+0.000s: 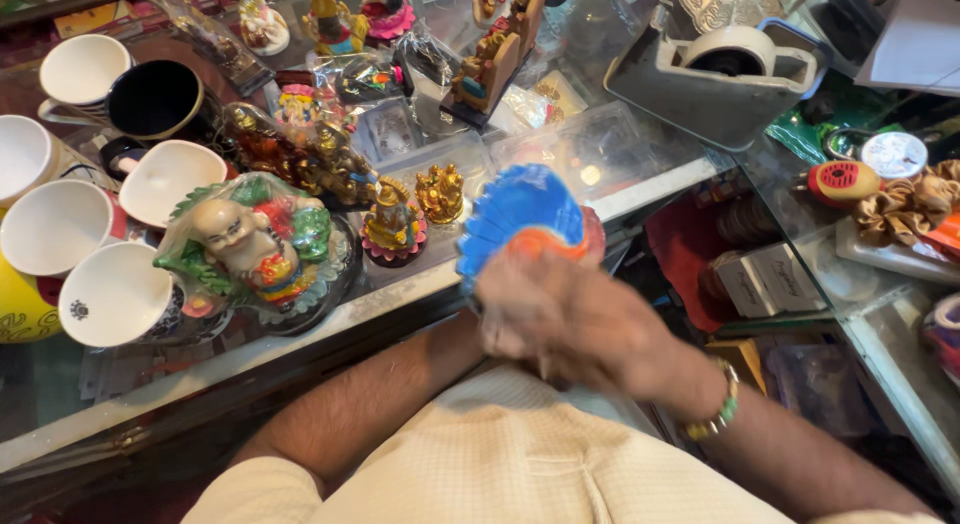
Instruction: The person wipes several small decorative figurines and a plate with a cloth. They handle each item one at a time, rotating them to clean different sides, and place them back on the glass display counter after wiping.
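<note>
A blue fan-shaped figurine (pixel 520 209) with an orange part at its base is held up in front of me, above the counter's front edge. My right hand (pixel 585 324), with a beaded bracelet at the wrist, is blurred and closed around the figurine's base. My left hand (pixel 488 319) reaches in from the lower left and lies mostly hidden under the right hand, so its grip cannot be made out. Just left of the figurine, small golden seated figurines (pixel 440 192) stand on the glass counter (pixel 640 149).
A plastic-wrapped laughing figure (pixel 245 239) and other wrapped figurines (pixel 300 149) crowd the counter's left half. White cups (pixel 115 294) stand at the far left. A grey tape dispenser (pixel 735 59) sits at the back right. A second glass case (pixel 900 254) with trinkets lies to the right.
</note>
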